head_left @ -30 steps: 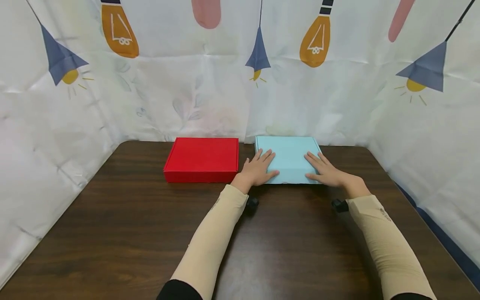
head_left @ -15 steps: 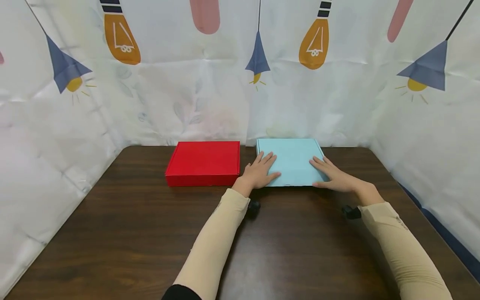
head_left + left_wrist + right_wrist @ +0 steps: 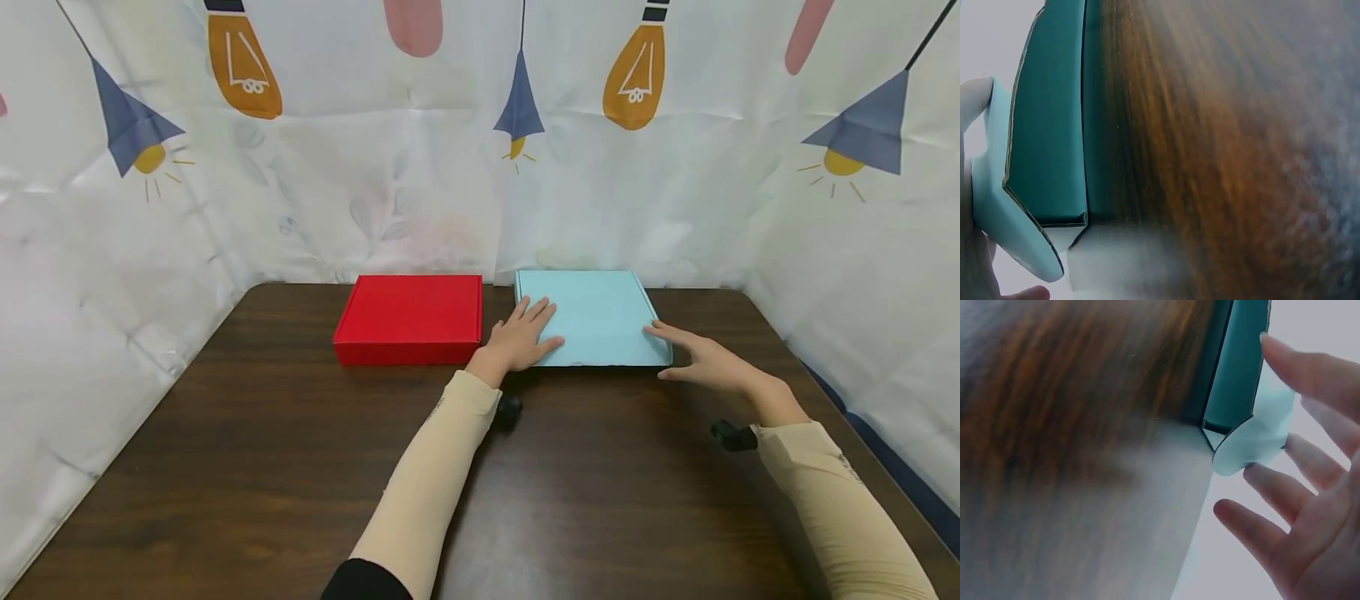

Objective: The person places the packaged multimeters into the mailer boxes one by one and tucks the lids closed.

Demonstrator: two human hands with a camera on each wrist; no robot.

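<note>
A light blue cardboard box (image 3: 592, 312) lies flat at the back of the table. My left hand (image 3: 519, 340) rests on the left part of its lid, fingers spread and straight. At the box's front right corner is my right hand (image 3: 705, 360), fingers apart, fingertips right at the edge. In the left wrist view the box's front wall (image 3: 1054, 119) shows in shadow under the lid, with a rounded side flap (image 3: 1016, 219) standing out from the corner. The right wrist view shows the matching flap (image 3: 1250, 444) beside my fingers.
A shut red box (image 3: 416, 312) sits just left of the blue one, close to my left wrist. The dark wooden table (image 3: 262, 467) extends toward me. A patterned white curtain (image 3: 442, 192) hangs behind and along both sides.
My right hand has slid off the lid's top, moving right to the box's front right corner. My left hand keeps its place on the lid.
</note>
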